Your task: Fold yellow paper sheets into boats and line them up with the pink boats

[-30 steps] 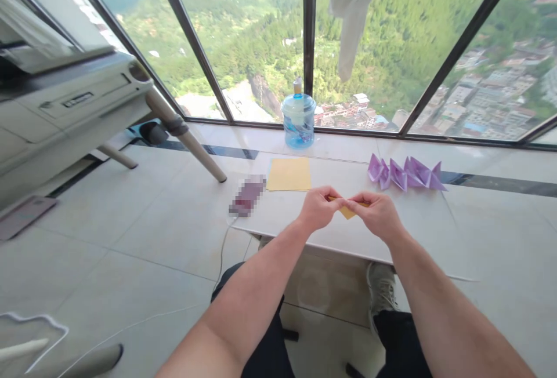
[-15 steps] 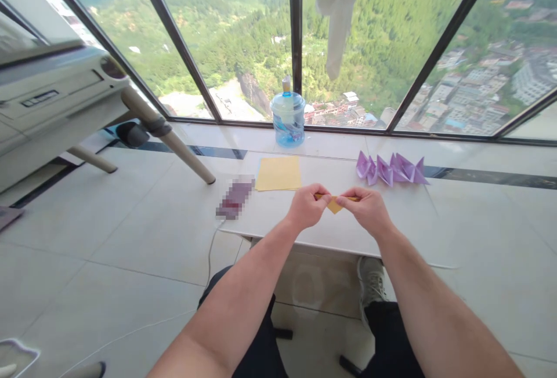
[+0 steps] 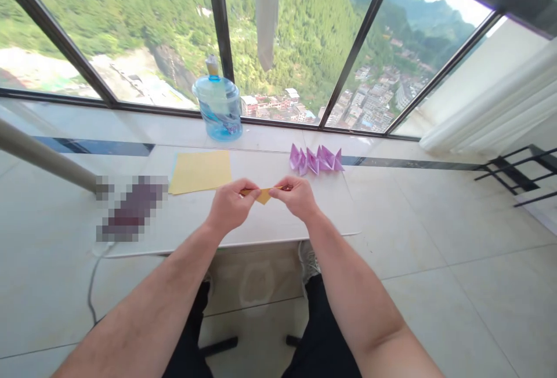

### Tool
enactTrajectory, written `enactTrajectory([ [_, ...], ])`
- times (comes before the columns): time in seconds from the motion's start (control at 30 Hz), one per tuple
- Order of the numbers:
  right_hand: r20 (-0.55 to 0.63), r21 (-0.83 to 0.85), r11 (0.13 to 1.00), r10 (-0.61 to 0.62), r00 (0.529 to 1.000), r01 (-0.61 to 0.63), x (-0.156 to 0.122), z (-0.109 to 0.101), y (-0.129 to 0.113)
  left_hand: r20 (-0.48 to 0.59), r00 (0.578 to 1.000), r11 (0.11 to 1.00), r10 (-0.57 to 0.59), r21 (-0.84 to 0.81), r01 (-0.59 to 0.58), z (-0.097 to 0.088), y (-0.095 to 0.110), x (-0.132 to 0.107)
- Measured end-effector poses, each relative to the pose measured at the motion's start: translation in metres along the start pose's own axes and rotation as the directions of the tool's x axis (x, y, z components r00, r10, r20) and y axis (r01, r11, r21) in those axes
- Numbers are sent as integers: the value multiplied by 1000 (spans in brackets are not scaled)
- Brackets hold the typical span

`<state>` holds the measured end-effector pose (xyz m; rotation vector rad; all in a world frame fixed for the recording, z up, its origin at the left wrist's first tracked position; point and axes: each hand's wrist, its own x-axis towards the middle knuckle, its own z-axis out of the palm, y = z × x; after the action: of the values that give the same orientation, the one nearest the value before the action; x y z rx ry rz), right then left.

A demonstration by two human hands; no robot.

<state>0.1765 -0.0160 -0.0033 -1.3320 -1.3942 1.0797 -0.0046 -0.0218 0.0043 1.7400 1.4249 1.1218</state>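
Between my hands is a small folded piece of yellow paper [image 3: 264, 196], its lower point hanging down in the middle. My left hand [image 3: 235, 204] pinches its left end with thumb and fingers. At the other end my right hand [image 3: 296, 197] grips it the same way, and the fingers cover much of the fold. A stack of flat yellow paper sheets [image 3: 200, 170] lies on the white table [image 3: 191, 221] to the left of my hands. Beyond my right hand stands a row of several folded purple paper pieces [image 3: 314, 160].
A blue plastic water jug [image 3: 218, 108] stands by the window behind the table. To the left lies a blurred-out dark object [image 3: 134, 207] with a cable [image 3: 91, 291]. A beige leg [image 3: 47, 155] slants in at far left; a black rack [image 3: 517, 172] is at far right.
The view has swung to the right, so things appear further left and the curtain and rack show. Both hands still hold the folded yellow paper, close together.
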Motion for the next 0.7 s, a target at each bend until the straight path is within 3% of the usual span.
enactTrajectory([
  [0.13,-4,46,999,-24,1000,24,1,-3,0,11,999,999,34,-2,-34,-1,0,-1],
  [0.33,20,64,997,-40,999,38,-1,-1,-2,165,986,998,15,51,-24,0,1,-4],
  [0.47,-6,83,995,-49,999,49,-3,0,-4,94,996,996,-2,91,-7,0,1,-4],
  [0.7,-44,71,996,-52,998,55,-3,0,-6,47,996,977,79,193,-86,3,5,-6],
])
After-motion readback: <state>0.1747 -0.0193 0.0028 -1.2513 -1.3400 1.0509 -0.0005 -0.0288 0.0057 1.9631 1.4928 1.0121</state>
